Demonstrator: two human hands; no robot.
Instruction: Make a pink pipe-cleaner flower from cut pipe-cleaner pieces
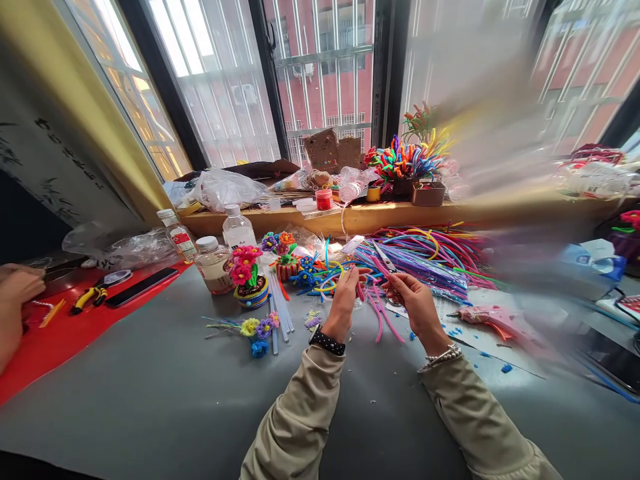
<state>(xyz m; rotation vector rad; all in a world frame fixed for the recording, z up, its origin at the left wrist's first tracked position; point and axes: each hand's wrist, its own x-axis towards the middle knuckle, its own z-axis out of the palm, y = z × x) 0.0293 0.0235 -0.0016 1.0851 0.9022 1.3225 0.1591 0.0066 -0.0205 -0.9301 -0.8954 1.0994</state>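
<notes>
My left hand (345, 297) is closed on the end of a pink pipe cleaner (376, 313) that droops onto the grey table (150, 387). A few centimetres to its right, my right hand (413, 297) grips a small pair of scissors (384, 257), blades pointing up and left toward the pipe cleaner. Just beyond both hands lies a heap of coloured pipe cleaners (425, 253). Small pipe-cleaner flowers (260, 328) lie to the left of my left hand.
A flower pot craft (249, 277), a jar (213, 263) and bottles (237, 227) stand at left. Another person's hand (15, 293) rests on a red mat (60, 333) with pliers (90, 297) and a phone (141, 287). A glue gun (487, 319) lies at right; the cluttered sill (390, 213) runs behind.
</notes>
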